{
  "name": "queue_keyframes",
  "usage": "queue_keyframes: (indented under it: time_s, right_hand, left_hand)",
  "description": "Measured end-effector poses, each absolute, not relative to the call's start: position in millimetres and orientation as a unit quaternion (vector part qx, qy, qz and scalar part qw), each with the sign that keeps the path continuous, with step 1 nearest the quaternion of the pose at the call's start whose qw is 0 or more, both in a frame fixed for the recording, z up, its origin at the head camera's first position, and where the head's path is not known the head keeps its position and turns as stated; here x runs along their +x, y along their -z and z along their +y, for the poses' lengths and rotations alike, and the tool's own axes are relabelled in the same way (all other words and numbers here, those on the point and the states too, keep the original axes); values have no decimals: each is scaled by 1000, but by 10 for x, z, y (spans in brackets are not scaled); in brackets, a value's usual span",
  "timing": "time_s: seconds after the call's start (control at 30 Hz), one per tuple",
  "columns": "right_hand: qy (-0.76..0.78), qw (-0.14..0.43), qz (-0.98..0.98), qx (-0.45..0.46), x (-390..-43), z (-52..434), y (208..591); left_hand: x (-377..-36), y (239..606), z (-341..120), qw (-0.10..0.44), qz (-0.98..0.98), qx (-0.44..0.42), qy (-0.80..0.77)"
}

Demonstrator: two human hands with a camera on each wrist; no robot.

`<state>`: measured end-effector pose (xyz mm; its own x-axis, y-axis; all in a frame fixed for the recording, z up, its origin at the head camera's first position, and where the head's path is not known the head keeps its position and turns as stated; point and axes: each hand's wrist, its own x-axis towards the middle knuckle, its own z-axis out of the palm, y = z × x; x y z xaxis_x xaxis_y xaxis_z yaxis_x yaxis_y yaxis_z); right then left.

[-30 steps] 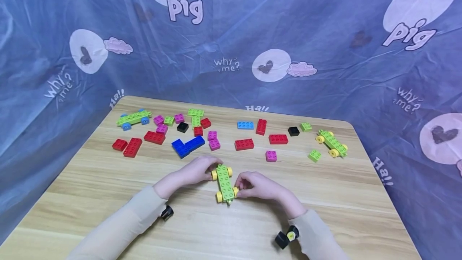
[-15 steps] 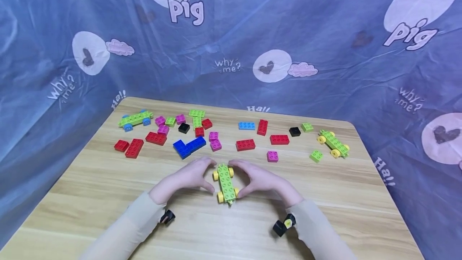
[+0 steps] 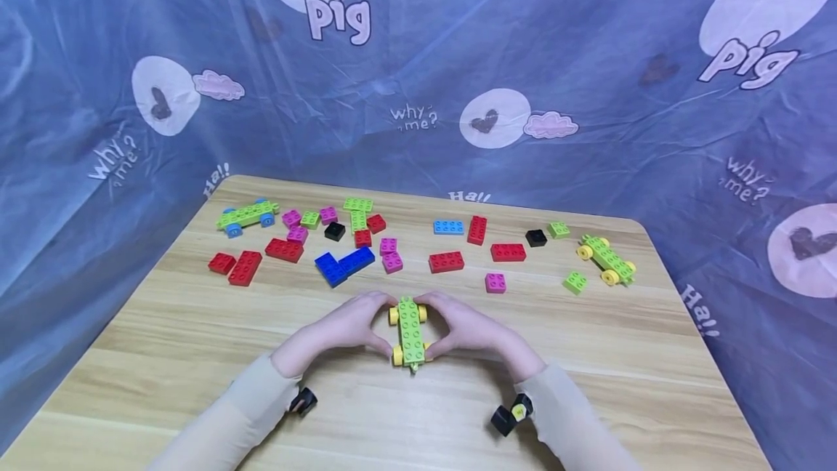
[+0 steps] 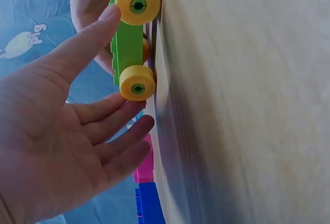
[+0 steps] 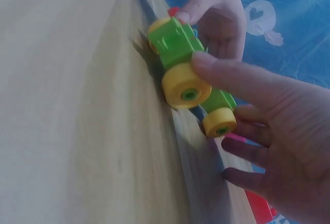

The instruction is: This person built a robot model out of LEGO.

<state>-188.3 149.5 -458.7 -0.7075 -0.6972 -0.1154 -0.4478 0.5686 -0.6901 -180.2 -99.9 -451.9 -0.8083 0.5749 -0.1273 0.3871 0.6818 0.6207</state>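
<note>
A lime-green toy car base (image 3: 411, 333) with studs on top and yellow wheels stands lengthwise on the table between both hands. My left hand (image 3: 346, 322) holds its left side, thumb at the near wheel and fingertips by the far wheel (image 4: 137, 83). From the other side my right hand (image 3: 474, 325) holds it the same way, its thumb (image 5: 211, 64) against the near end above a yellow wheel (image 5: 186, 85). The remaining fingers of each hand are spread and gently bent. The right near wheel is partly hidden by the right thumb in the head view.
Beyond the hands lie several loose bricks, among them a blue pair (image 3: 345, 265), a red brick (image 3: 446, 262) and a pink brick (image 3: 495, 283). A blue-wheeled car base (image 3: 248, 216) stands back left, another yellow-wheeled one (image 3: 606, 260) at right. A printed blue cloth (image 3: 418, 57) hangs behind.
Both hands first opened wide, the right reaching farther forward. They have since closed in on the car base from both sides, and it has turned slightly straighter.
</note>
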Motion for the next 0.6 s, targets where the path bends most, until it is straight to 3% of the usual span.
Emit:
queue_keyframes:
  time_s: [0.6]
  right_hand:
    - [339, 161, 877, -299, -1705, 1421, 4595]
  left_hand:
    - [-1831, 4507, -1015, 175, 892, 292, -298]
